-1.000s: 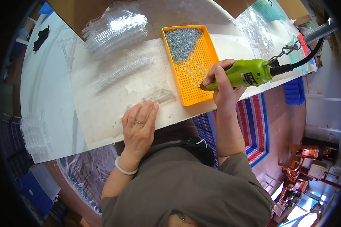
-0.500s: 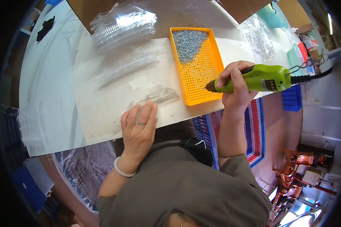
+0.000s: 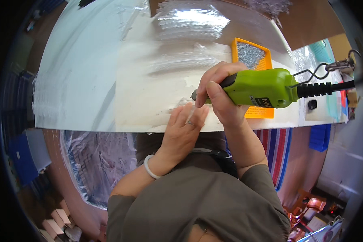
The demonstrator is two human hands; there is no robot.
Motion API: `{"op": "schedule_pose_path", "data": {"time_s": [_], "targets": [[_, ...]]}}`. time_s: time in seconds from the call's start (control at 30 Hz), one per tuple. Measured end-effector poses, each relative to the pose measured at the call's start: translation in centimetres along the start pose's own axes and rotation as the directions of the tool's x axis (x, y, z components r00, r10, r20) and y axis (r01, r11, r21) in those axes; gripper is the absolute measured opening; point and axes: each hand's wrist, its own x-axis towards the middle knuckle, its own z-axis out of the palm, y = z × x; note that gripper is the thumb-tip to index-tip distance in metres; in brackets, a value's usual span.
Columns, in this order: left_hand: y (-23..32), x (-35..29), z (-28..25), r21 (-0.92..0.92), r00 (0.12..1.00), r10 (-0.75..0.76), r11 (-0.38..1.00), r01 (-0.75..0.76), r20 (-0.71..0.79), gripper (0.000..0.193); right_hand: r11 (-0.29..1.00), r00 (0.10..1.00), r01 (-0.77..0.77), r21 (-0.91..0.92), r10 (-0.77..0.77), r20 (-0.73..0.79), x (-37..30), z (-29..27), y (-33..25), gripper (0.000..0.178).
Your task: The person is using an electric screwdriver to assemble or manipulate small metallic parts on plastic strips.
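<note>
Pale table (image 3: 143,105) underlies the left hand (image 3: 184,131), flattened against clear plastic (image 3: 183,102). Right hand (image 3: 222,94) grasps the probably hefty screwdriver (image 3: 266,85) around its front.

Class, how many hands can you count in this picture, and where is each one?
2. The left hand lies at the near edge of the table, fingertips by a clear plastic piece; the right hand grips the green power tool beside it. No other hand shows.

White glare burns across the stacked clear plastic (image 3: 192,24) on a brightly lit table (image 3: 80,88). Curved edges fade into a black fisheye rim, where detail softens.
</note>
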Motion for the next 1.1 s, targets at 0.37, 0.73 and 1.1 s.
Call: {"op": "schedule_pose_path", "data": {"time_s": [0.37, 0.73, 1.1], "targets": [[-0.3, 0.0, -0.2, 0.025, 1.0, 0.006, 1.0, -0.006, 0.007, 0.047, 0.987, 0.987, -0.133, 0.095, 0.141, -0.081, 0.1, 1.5, 1.5, 0.011], [-0.3, 0.0, -0.1, 0.014, 1.0, 0.009, 1.0, -0.008, -0.016, 0.041, 0.987, 0.987, -0.143, 0.07, 0.147, -0.061, -0.2, 1.4, 1.6, 0.012], [0.0, 0.2, -0.3, 0.013, 0.999, -0.023, 1.0, 0.024, -0.03, 0.023, 0.995, 0.998, -0.046, -0.085, 0.049, 0.031, -0.4, 1.2, 2.2, 0.009]]}}
